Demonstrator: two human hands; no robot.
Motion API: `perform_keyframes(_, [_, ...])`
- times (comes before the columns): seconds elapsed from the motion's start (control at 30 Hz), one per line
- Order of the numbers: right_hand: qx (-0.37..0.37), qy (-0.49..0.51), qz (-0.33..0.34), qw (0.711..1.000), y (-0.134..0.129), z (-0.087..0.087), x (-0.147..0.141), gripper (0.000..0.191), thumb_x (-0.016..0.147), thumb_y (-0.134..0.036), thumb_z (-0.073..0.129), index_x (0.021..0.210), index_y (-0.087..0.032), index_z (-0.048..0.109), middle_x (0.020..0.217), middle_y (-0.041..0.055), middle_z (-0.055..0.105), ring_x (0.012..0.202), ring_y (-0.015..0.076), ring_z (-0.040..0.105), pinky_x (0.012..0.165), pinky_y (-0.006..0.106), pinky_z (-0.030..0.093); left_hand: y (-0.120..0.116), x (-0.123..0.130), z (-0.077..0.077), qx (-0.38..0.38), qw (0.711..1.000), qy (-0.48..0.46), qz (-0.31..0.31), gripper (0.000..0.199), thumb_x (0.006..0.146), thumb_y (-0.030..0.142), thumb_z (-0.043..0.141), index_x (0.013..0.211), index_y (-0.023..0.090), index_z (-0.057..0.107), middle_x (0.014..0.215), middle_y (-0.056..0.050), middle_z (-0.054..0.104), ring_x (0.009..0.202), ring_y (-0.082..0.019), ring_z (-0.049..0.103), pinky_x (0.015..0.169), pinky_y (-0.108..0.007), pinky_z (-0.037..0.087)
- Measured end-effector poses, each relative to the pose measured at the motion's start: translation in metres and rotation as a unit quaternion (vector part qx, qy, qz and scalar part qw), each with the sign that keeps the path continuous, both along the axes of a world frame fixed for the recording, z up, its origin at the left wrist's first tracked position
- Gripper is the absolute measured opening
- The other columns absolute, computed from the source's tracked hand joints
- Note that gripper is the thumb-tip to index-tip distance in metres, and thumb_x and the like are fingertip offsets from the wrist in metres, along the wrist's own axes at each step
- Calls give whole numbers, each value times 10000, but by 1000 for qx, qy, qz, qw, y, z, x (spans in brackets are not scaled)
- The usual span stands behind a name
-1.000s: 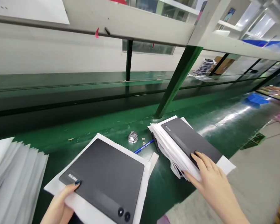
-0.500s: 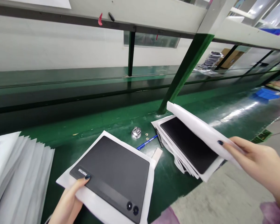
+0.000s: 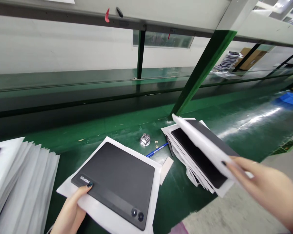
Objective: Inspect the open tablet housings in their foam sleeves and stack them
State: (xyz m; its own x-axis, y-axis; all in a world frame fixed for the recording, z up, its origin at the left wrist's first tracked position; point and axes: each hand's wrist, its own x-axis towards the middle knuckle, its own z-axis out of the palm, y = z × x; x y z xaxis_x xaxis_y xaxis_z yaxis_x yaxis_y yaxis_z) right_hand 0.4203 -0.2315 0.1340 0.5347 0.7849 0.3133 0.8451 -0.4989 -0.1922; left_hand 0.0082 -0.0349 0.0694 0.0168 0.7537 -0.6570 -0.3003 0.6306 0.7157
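Note:
My left hand (image 3: 72, 208) grips the near left edge of a dark grey tablet (image 3: 119, 178) marked POSITIVO, thumb on top. Its back with two round camera lenses faces up, and a white foam sheet (image 3: 95, 211) lies under it. My right hand (image 3: 261, 182), slightly blurred, pinches a second tablet (image 3: 212, 135) together with its white foam sheet (image 3: 200, 141). That pair is tilted above a stack of tablets and white sheets (image 3: 189, 162). A black screen (image 3: 195, 156) shows on top of the stack, partly covered by the raised sheet.
On the green bench (image 3: 175, 198) lie a blue pen (image 3: 157, 150), a small metallic object (image 3: 145, 139) and a pale strip (image 3: 166, 170). White sleeves (image 3: 26, 185) are stacked at left. A green post (image 3: 205, 71) rises behind the right stack. A blue item (image 3: 290, 98) lies far right.
My right hand has moved slightly left and down, tilting the sheet so that a dark tablet shows behind it. My left hand and its tablet have barely moved; the view has shifted slightly.

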Motion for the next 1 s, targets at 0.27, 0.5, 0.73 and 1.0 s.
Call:
perform_keyframes(0.27, [46, 83, -85, 992, -20, -6, -11, 486, 732, -718, 523, 764, -280, 730, 767, 102, 752, 555, 308, 700, 411, 390, 535, 5, -3, 2, -18, 999, 19, 24, 554, 611, 97, 690, 1147, 238, 702, 950, -8, 789, 1000, -332, 715, 878, -411, 613])
perform_keyframes(0.5, [11, -113, 96, 989, -11, -42, -21, 477, 915, -545, 451, 1129, -159, 629, 1162, 191, 679, 1009, 366, 666, 719, 460, 561, 5, -9, -4, -21, 999, 32, 0, 527, 648, 110, 720, 1157, 244, 694, 842, -1, 795, 939, -322, 734, 801, -377, 639])
perform_keyframes(0.73, [32, -246, 120, 961, -1, -47, -32, 304, 967, -228, 399, 776, -202, 634, 974, 87, 773, 655, 217, 723, 530, 310, 496, 6, -10, -3, -8, 998, 51, -28, 368, 720, 176, 703, 1086, 205, 717, 873, -30, 797, 715, -260, 750, 615, -309, 642])
perform_keyframes(1.0, [141, -13, -4, 990, -11, 21, -13, 288, 835, -468, 502, 794, -223, 647, 853, 116, 756, 668, 270, 718, 541, 345, 563, 4, -9, -1, 0, 998, 52, -29, 345, 727, 160, 680, 1070, 182, 720, 851, -36, 794, 678, -247, 741, 621, -308, 636])
